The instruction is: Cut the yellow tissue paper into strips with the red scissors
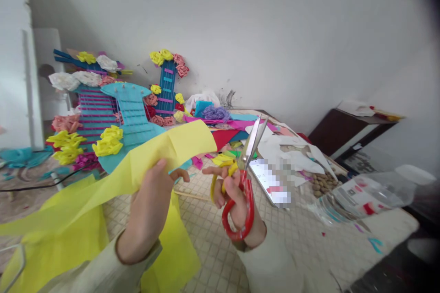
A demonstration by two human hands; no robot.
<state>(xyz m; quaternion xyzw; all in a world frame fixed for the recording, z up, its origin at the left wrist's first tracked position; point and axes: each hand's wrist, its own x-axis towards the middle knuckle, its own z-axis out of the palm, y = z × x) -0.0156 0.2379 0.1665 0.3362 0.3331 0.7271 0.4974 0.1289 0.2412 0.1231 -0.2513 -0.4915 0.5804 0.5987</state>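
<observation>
Scissors [244, 178] sit in your right hand [237, 206], fingers threaded through the red loops and clenched, the blades close together and tipped up and away from you. Your left hand [149, 206] pinches the yellow paper [172, 146], thumb on top and the other fingers underneath, so the sheet is lifted off the counter [206, 242]. Held up like that, its free edge lies just beside the blades, which looks like the reason for the raised grip.

The rest of the sheet hangs down past your left wrist and runs off the bottom of the view. A thin yellow strip [220, 176] curls against your right fingers; you cannot tell whether they hold it. Beyond your left fingers stand blue paper frames [132, 114] trimmed with paper flowers [107, 141]. Beyond the right fingers lie paper scraps [292, 151] and a flat thing [271, 181] whose face is blurred out. Farther to the right of them a clear plastic bottle [364, 190] lies smeared by the lens, its label unreadable.
</observation>
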